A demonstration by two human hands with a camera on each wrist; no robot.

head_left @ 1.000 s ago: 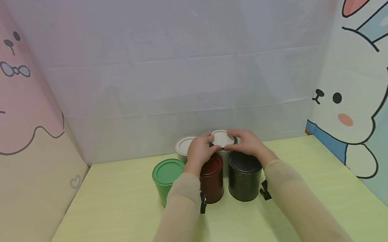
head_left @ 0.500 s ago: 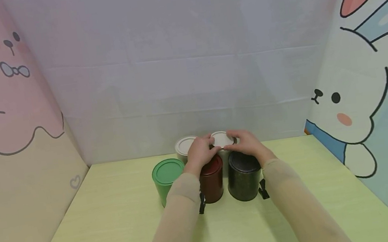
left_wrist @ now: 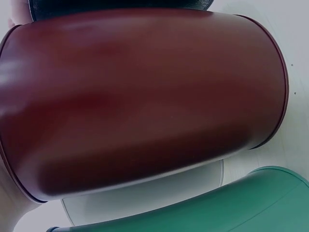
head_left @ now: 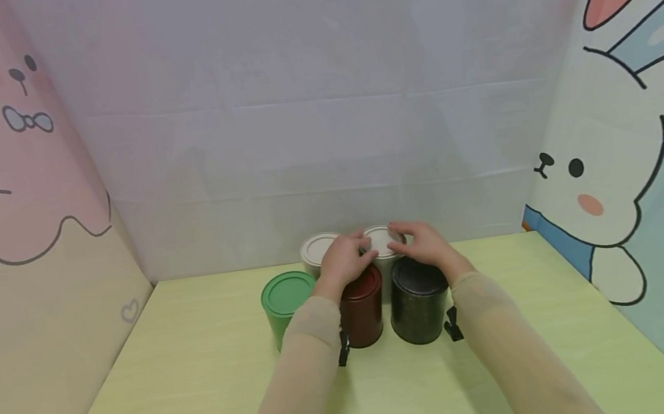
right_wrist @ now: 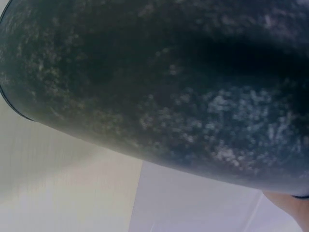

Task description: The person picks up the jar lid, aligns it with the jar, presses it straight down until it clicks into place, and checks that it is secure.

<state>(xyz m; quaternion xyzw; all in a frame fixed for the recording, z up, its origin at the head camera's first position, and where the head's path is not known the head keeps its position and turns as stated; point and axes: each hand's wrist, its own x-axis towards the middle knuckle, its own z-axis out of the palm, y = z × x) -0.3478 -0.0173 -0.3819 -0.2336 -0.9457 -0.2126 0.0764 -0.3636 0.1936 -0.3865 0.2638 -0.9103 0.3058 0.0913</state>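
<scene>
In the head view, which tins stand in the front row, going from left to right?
green tin → dark red tin → black speckled tin

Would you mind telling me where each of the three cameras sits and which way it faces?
Head: worn on the head, looks forward and down at five tins; both forearms, left hand and right hand at the white tin.
Left wrist: close against the red tin; no hand clearly shown.
Right wrist: close against the black tin; skin at the corner.
Shared: head also shows both tins.
</scene>
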